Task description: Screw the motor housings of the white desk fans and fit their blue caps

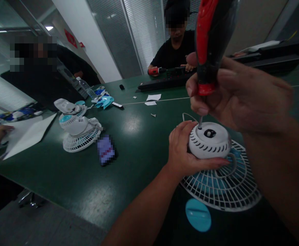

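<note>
My right hand [231,85] grips a red and black screwdriver [206,51], held upright. Its metal shaft reaches down into a hole near the edge of a round white fan housing [217,141]. Wrapped around the housing's left and front side is my left hand [182,148]. A dark opening with a pale stub shows in the housing's top. Under it lies a white fan grille [231,201] with light blue blades behind its bars. A light blue oval cover [198,215] rests on the table just in front of the grille.
On the green table [139,150] at left are white fan parts with a grille [81,141] and a phone-like object [105,150]. Farther back stand a clear bottle [86,88], blue pieces [104,101] and paper scraps [153,97]. A person [175,41] sits opposite beside a red tool; another is at left.
</note>
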`<state>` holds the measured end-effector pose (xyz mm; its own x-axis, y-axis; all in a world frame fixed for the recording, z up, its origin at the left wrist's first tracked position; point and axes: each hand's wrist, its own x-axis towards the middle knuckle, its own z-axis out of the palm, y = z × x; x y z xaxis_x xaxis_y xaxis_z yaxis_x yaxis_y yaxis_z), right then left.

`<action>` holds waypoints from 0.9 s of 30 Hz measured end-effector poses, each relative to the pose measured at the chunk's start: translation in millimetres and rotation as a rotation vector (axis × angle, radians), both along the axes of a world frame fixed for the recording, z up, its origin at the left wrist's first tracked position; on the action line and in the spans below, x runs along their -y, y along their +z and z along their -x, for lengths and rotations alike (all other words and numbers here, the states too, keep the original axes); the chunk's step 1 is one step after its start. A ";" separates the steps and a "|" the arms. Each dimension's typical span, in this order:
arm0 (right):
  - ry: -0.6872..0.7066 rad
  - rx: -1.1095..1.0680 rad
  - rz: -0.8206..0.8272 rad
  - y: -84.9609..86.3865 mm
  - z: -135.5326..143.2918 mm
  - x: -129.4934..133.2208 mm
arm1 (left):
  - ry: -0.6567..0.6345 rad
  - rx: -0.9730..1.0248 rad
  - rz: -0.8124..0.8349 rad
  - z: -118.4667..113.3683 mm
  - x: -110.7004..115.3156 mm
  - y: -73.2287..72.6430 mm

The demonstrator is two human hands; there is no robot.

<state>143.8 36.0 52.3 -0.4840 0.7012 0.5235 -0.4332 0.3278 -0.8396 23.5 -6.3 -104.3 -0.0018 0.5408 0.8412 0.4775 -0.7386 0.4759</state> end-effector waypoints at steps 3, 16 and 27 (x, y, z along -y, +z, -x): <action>-0.028 0.011 -0.021 -1.4 -7.7 -3.3 | -0.014 -0.003 -0.015 0.7 0.2 1.7; -0.263 0.056 -0.269 -6.1 -7.2 -12.5 | -0.004 0.028 -0.016 -1.1 1.5 6.3; 0.038 0.010 -0.052 1.9 -9.8 -10.1 | 0.002 0.024 -0.016 -1.5 1.0 4.2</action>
